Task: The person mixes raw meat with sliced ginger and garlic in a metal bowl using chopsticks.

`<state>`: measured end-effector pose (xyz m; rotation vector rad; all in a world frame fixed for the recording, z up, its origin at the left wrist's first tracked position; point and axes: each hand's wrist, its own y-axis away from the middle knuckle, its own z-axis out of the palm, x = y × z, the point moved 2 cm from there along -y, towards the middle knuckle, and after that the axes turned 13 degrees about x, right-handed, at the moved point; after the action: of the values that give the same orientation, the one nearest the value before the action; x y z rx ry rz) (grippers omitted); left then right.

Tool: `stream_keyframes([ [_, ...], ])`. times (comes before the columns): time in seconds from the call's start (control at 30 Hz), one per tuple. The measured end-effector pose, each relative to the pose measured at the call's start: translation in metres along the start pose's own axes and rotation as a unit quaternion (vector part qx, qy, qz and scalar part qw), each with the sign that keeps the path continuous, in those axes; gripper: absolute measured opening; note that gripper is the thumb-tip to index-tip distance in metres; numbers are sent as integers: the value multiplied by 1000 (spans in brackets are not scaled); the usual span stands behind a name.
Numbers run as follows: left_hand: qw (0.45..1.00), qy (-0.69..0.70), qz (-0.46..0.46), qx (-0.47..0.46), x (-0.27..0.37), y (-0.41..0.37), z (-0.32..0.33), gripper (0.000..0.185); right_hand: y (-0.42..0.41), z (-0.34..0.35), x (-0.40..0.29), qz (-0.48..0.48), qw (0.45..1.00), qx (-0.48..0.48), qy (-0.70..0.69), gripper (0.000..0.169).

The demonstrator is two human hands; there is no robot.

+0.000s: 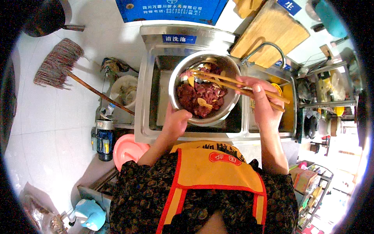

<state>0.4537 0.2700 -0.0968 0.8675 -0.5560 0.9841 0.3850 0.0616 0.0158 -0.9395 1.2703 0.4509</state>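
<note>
A round stainless steel bowl (233, 68) is held over the left basin of a double steel sink (140, 87). My left hand (177, 121) grips its lower left rim, thumb on top. Inside lies a heap of dark red raw meat pieces (198, 95) with pale yellow slices (204, 103), perhaps ginger, among them. My right hand (261, 95) holds a pair of long wooden chopsticks (223, 80) at the bowl's right side. The chopstick tips reach into the bowl's upper left part, at the meat and slices. Whether they pinch a piece, I cannot tell.
A curved faucet (270, 44) rises behind the sink, before a leaning wooden cutting board (271, 29). Yellowish items lie in the right basin. Left of the sink are a mop (60, 64), a white tub (124, 90) and a pink basin (128, 149). Metal racks (327, 103) stand right.
</note>
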Motion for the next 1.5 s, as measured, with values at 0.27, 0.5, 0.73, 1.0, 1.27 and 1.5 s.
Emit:
stream_keyframes([
  [0.27, 932, -240, 241, -127, -9, -17, -23, 68, 5, -10, 2, 56, 995, 39, -77, 23],
  [0.5, 977, -138, 129, -95, -24, -22, -24, 73, 5, 2, 16, 139, 981, 72, -117, 23],
  [0.73, 985, -137, 86, -50, -12, -16, -15, 76, -3, -7, 15, 154, 979, 77, -105, 26],
  [1.0, 997, 47, 4, -54, -15, -20, 4, 81, 1, 8, 25, 173, 970, 96, -143, 26],
  [1.27, 988, -84, 88, -96, -22, -33, -15, 82, -1, -11, 11, 111, 986, 67, -103, 25],
  [1.5, 994, -37, 51, -87, -19, -30, 0, 79, 3, 5, 6, 59, 996, -36, -54, 22],
])
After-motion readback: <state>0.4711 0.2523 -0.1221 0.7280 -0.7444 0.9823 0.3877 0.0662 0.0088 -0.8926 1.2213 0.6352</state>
